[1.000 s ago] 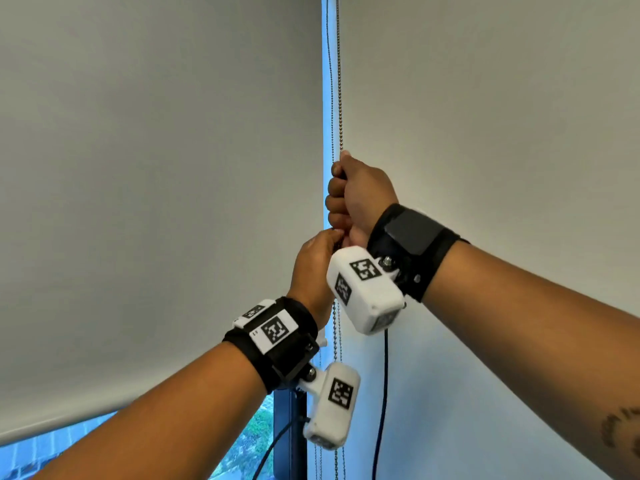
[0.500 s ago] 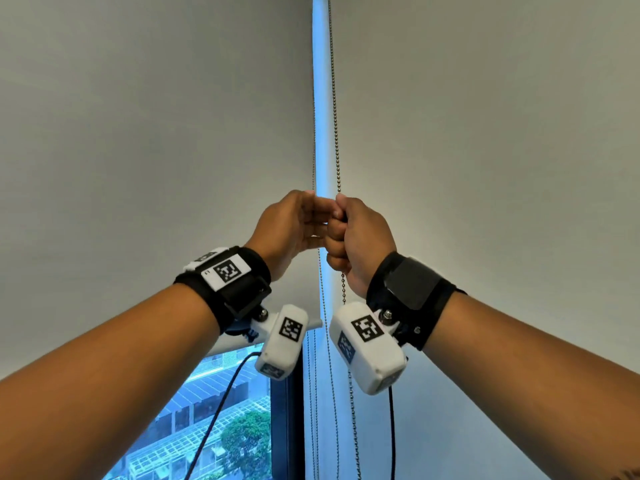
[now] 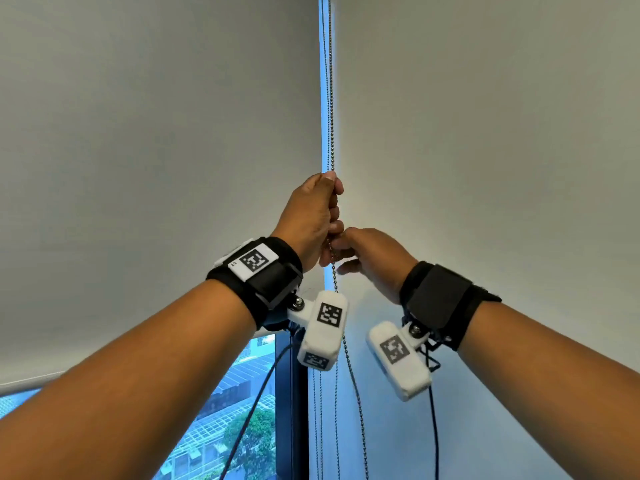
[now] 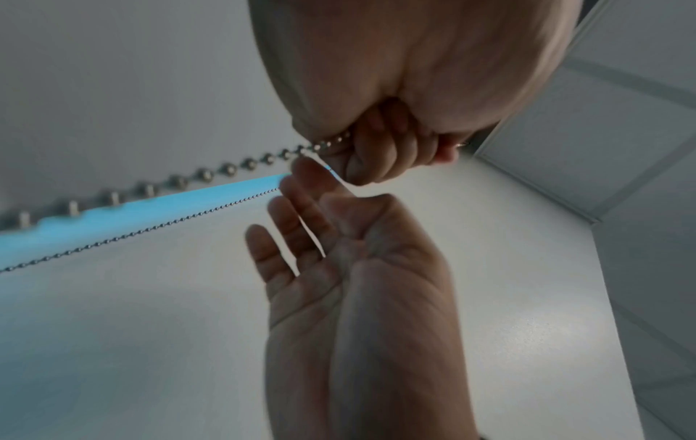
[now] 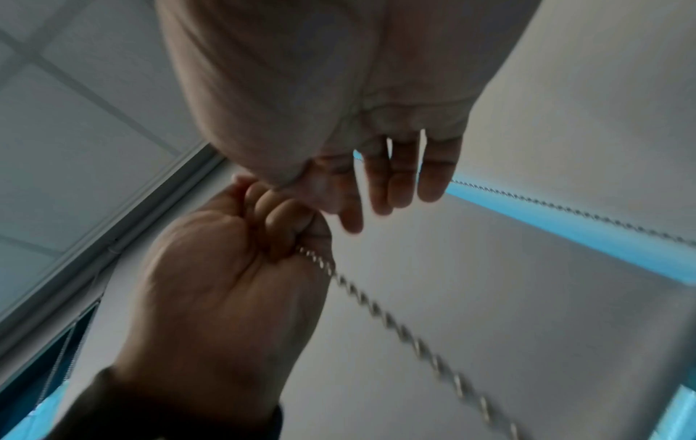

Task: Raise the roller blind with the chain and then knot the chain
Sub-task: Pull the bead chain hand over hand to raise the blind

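Observation:
A metal bead chain hangs in the narrow gap between two grey roller blinds, the left blind and the right blind. My left hand is the upper one, fist curled tight round the chain. In the left wrist view the fist grips the beads. Just below it is my right hand, its fingers straight and spread beside the chain, holding nothing. The left blind's bottom bar shows at lower left with window glass under it.
A dark window post stands below the hands, with further thin chain strands hanging beside it. Black camera cables dangle from both wrists. Buildings and trees show through the glass. Ceiling tiles are overhead.
The right hand, which gripped the chain above the left, came down and has opened off the chain. The left hand went up and now grips the chain above the right.

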`<state>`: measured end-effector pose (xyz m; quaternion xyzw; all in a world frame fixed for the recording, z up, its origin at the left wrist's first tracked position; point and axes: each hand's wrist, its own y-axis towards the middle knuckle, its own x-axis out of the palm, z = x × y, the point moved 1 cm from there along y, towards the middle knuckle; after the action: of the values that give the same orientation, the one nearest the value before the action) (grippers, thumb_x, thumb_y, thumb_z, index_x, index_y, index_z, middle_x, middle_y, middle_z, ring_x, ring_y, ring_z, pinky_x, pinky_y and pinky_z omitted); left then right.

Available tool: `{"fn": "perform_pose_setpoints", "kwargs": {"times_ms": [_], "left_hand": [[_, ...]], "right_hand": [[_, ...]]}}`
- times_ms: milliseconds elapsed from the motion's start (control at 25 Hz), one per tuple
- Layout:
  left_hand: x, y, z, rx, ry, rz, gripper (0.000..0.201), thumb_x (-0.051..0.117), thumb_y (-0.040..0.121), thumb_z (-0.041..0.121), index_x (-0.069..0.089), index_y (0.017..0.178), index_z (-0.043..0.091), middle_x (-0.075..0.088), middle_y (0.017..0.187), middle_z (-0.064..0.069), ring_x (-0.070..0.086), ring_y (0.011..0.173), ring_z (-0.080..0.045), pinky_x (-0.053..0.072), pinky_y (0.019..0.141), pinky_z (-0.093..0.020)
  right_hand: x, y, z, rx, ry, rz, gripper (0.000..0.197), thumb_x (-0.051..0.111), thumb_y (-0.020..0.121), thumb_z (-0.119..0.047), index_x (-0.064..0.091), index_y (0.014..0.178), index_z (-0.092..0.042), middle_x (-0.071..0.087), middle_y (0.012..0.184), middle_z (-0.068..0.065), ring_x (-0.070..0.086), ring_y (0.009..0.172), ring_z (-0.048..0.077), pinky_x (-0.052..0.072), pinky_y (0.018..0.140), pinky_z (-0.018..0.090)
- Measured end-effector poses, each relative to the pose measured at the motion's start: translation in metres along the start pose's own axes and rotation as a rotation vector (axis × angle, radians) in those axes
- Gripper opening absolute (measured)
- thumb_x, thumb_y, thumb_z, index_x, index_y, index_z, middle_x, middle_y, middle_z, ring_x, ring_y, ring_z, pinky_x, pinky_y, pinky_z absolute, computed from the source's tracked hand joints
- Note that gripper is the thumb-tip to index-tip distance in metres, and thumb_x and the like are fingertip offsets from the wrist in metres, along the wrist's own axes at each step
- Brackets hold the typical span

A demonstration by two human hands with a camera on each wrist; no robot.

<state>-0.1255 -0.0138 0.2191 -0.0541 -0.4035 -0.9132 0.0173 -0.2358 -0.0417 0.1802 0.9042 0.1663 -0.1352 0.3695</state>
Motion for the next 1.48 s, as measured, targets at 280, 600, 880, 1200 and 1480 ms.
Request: {"fn": "perform_pose_setpoints", "kwargs": {"times_ms": [280,600,880,1200,1480], "left_hand": [[0.016,-0.018,-0.009,-0.094,-0.147,0.024,0.034,0.041,0.1,0.027,0.039,0.066,0.02,0.023,0.052,0.007,0.015,0.04,-0.009,0.013,0.039,-0.019],[0.016,-0.03,-0.03,-0.062,0.033,0.031,0.049,0.047,0.093,0.02,0.047,0.044,0.027,0.042,0.051,0.002,0.039,0.051,-0.017,0.031,0.056,-0.029],[-0.016,-0.015,-0.014,-0.063,0.213,-0.02,0.047,0.033,0.095,0.028,0.073,0.081,0.008,0.068,0.081,-0.011,0.062,0.07,-0.02,0.054,0.064,-0.029],[-0.003,0.008,0.014,-0.021,0.197,-0.158,0.043,0.039,0.104,0.037,0.066,0.115,0.004,0.072,0.099,-0.009,0.07,0.087,-0.024,0.056,0.087,-0.037],[0.003,0.002,0.0,-0.086,0.033,-0.102,0.024,0.039,0.104,0.023,0.053,0.087,0.012,0.042,0.06,0.001,0.053,0.049,-0.013,0.055,0.057,-0.034]], "right_hand": [[-0.037,0.04,-0.032,0.003,0.228,0.23,0.022,0.055,0.089,-0.015,0.066,0.101,0.001,0.064,0.091,0.015,0.065,0.078,0.025,0.056,0.085,0.046],[-0.013,0.035,-0.075,0.012,0.71,0.271,0.034,0.04,0.102,-0.032,0.044,0.072,-0.017,0.028,0.052,-0.005,0.016,0.044,0.012,0.013,0.042,0.023],[-0.008,0.013,-0.061,-0.001,0.615,0.322,0.029,0.038,0.096,-0.022,0.034,0.067,-0.023,0.019,0.049,-0.007,0.011,0.043,0.012,0.012,0.041,0.02],[0.016,-0.006,-0.022,-0.006,0.545,0.231,0.032,0.035,0.101,-0.029,0.035,0.069,-0.024,0.021,0.055,-0.005,0.015,0.046,0.012,0.015,0.04,0.02],[-0.003,0.004,0.009,-0.015,0.132,-0.083,0.034,0.045,0.101,-0.035,0.054,0.072,-0.02,0.048,0.06,-0.005,0.039,0.054,0.011,0.035,0.055,0.027]]}}
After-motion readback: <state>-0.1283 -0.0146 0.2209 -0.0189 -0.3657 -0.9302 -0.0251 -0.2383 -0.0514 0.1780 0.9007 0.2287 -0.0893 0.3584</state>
